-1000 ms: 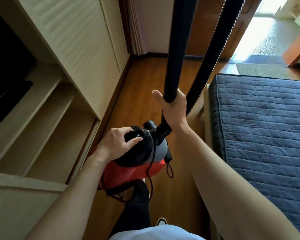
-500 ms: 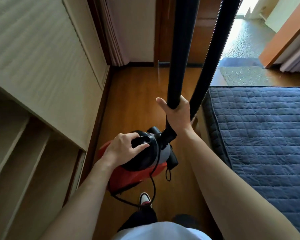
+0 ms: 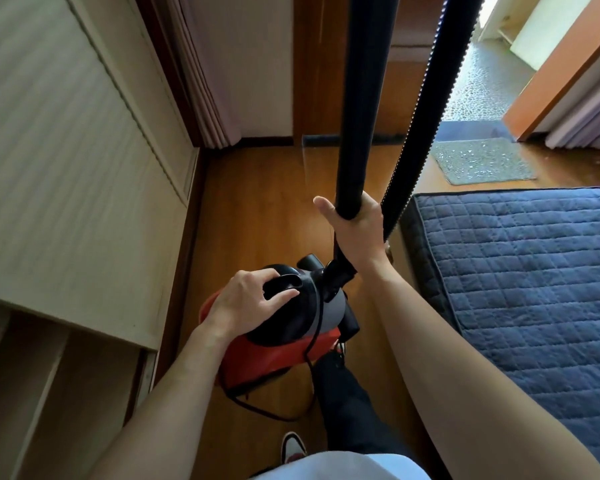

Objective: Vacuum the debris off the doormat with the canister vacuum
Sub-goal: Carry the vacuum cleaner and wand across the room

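The doormat (image 3: 482, 161) has come closer, lying well beyond the right hand (image 3: 357, 233), whose fingers clench the wand (image 3: 361, 98) (hose (image 3: 426, 109) just right of them); the left hand (image 3: 246, 303) fingers grip the vacuum (image 3: 274, 355) handle

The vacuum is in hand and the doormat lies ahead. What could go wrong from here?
The cord loops below the canister that the left hand carries, close to the leg; it might snag or trip.
The right hand holds the wand upright, its tip out of frame; it may strike something overhead.
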`<state>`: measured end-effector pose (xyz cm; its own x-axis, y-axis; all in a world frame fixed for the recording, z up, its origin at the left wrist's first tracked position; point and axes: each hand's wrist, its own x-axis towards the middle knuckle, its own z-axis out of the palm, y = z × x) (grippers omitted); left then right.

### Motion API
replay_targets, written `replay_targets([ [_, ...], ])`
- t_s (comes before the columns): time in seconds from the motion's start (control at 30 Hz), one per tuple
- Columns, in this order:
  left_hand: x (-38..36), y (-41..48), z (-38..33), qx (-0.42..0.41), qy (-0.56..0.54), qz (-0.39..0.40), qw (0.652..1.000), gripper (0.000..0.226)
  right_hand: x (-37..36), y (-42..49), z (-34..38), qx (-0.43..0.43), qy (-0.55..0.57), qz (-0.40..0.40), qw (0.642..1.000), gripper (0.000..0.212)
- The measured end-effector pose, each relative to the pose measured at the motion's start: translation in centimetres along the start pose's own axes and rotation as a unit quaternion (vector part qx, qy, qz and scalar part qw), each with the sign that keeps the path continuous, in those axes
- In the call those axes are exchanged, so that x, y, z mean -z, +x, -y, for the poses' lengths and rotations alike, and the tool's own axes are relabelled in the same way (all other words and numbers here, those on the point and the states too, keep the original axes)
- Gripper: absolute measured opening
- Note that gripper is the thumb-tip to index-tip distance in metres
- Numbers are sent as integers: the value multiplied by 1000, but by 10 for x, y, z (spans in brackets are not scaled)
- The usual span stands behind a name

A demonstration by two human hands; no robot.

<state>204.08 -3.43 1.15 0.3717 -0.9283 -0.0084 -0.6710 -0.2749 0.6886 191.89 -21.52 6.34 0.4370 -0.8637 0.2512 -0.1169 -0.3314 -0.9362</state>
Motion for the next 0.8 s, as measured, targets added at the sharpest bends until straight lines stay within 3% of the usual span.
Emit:
replay_targets([
  [0.27,4,128,20,4,9,4,1000,58,-15,122,-44,-28,-7,4,1000,38],
  [0.43,9,225,17,15,20,0,1000,42,-19,223,-73,-29,2,15,999,36],
  [0.57,18,295,13,11,30,-6,999,49,-21,296,-85,-13,1,22,1000,37],
  [0.8,40,382,17,15,34,-28,999,38,-32,386,-93,-1,18,23,1000,41],
])
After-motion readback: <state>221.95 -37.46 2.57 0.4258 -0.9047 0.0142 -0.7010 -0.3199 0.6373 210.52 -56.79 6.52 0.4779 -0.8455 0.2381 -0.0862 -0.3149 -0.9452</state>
